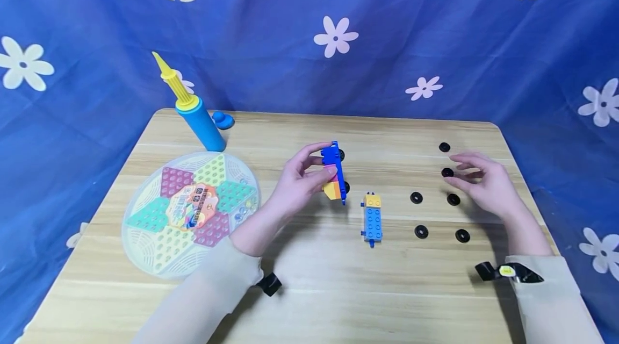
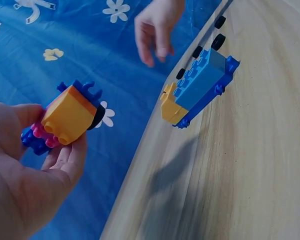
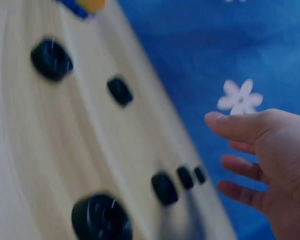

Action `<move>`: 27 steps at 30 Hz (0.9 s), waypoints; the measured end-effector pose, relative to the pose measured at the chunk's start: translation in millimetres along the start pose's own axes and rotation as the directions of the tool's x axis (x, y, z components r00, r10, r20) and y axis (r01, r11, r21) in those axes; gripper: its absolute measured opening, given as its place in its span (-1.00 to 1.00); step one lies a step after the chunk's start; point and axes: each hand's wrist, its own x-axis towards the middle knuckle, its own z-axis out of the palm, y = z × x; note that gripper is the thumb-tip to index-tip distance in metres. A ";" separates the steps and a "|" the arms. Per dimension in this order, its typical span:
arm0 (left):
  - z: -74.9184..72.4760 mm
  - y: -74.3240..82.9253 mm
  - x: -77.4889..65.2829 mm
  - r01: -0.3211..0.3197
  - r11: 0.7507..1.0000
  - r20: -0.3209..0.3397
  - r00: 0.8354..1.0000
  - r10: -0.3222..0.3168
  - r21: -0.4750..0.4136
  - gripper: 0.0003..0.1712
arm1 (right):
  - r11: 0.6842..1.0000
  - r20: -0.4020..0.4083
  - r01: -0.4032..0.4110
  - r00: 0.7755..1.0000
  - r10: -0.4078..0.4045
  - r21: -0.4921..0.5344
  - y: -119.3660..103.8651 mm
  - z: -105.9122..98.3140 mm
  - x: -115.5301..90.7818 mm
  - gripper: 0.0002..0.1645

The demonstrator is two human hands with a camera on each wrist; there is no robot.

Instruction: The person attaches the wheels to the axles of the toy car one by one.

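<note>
The brick car is raised above the middle of the bench, tilted, grasped between the thumb and fingers of the left hand. Black wheels show at its right edge. The right hand is empty, its fingers loosely parted beside the loose wheels; I judge that the step is to pick up one of these. For doing this well, it seems best to pinch one wheel by its rim, keep the car body steady, and press the wheel straight onto a peg, not at an angle.

Six wheels lie rather close on the right, so the fingers could push a neighbour away. The second car, with bare pegs, sits between the hands and could be bumped. On the left are a game board and, farther, a pump beside a small blue piece.
</note>
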 end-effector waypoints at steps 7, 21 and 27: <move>-4.1 -1.4 -2.2 -0.014 1.000 0.005 1.000 0.014 0.006 -0.27 | 0.992 0.039 -0.100 0.994 0.103 -0.079 34.1 15.5 1.6 -0.45; -1.1 -1.5 -2.6 -0.021 0.999 0.098 0.995 0.018 0.031 -0.28 | 0.999 -0.132 -0.034 0.991 0.033 -0.012 11.1 27.5 -1.1 -0.61; -1.1 0.6 -3.8 -0.027 0.999 0.098 0.995 0.023 0.033 -0.29 | 0.992 -0.188 0.115 0.977 -0.105 0.044 -25.2 34.4 9.2 -0.63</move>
